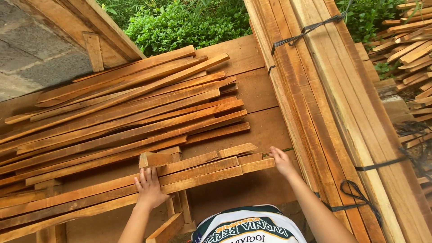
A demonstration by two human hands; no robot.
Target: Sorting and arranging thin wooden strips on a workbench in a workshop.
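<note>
Down in the head view, the left hand lies flat with fingers spread and pointing away, palm pressed on a small row of wooden slats that lie side by side near the person's body. It grips nothing; it only rests on top. The right hand reaches to the far right end of the same slats, fingers loosely extended and touching the slat ends, not closed around anything.

A short block of wood sits on the slats just beyond the left fingertips. These slats rest on a workbench made of wide brown boards, near its front edge.

Farther back on the bench, a big loose heap of long slats fans out toward the left, well apart from the hands. To the right, just beside the right hand, stands a tall bundle of planks, tied with black straps and running away from the viewer. Another stack of slats shows at the far right edge. Green bushes grow behind the bench, and a grey paved patch lies at upper left. A white and green shirt shows at the bottom edge.
</note>
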